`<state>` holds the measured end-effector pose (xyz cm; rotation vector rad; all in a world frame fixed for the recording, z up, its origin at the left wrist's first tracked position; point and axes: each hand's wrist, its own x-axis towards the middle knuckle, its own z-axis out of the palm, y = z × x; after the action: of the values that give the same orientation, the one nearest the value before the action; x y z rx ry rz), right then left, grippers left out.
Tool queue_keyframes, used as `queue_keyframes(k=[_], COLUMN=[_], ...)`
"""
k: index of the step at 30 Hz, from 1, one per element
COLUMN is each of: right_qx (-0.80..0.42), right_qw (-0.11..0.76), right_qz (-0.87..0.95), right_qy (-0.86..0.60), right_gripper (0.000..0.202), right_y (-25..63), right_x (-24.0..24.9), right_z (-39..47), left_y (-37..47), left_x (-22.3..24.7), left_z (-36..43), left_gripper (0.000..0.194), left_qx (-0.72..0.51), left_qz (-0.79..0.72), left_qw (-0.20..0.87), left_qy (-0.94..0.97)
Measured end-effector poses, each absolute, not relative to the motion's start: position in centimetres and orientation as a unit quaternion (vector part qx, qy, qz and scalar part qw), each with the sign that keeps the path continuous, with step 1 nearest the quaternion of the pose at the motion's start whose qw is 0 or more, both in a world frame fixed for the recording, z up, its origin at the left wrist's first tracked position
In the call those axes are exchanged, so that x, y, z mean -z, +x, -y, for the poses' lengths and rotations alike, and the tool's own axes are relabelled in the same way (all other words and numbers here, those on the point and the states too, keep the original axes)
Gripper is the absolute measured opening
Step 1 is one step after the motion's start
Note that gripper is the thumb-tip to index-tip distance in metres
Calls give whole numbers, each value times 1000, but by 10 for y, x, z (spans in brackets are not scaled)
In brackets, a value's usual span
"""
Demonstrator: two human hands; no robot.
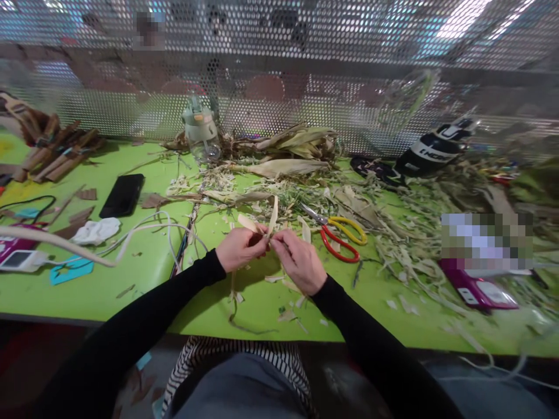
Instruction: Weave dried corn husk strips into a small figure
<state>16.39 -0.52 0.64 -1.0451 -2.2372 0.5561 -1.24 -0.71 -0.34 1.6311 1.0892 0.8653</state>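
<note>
My left hand and my right hand meet over the green table, fingertips pinched close together. Between them is a pale strip of dried corn husk, its ends sticking up above my fingers. Both hands appear to grip this strip, though my fingers hide the part they pinch. To the right of my right hand lie scissors with one red and one yellow handle loop, blades pointing away to the left. Husk scraps lie beneath and around my hands, and a thin stem lies near the front edge.
Whole dried husks are heaped at the back beside a clear bottle. A black bottle leans at the right. Leftward are a black phone, white cables and bundled brown strips. A perforated metal panel stands behind.
</note>
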Motion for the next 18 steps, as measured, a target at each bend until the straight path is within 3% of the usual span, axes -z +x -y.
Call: queue_keyframes(k=[8, 14, 18], right_qx=[-245, -267, -243], right_qw=[316, 273, 304], right_qz=[829, 829, 815], right_qy=[-390, -408, -430], right_gripper=[20, 28, 23], right_y=[162, 166, 168], right_x=[-7, -18, -27], right_z=[8, -8, -24], left_y=[-14, -18, -22], left_x=[0, -9, -12], left_z=[5, 1, 1], left_gripper=[28, 17, 16], left_qx=[-375, -384, -401], left_qz=[-445, -427, -397], left_qw=[403, 607, 704], left_qy=[706, 550, 432])
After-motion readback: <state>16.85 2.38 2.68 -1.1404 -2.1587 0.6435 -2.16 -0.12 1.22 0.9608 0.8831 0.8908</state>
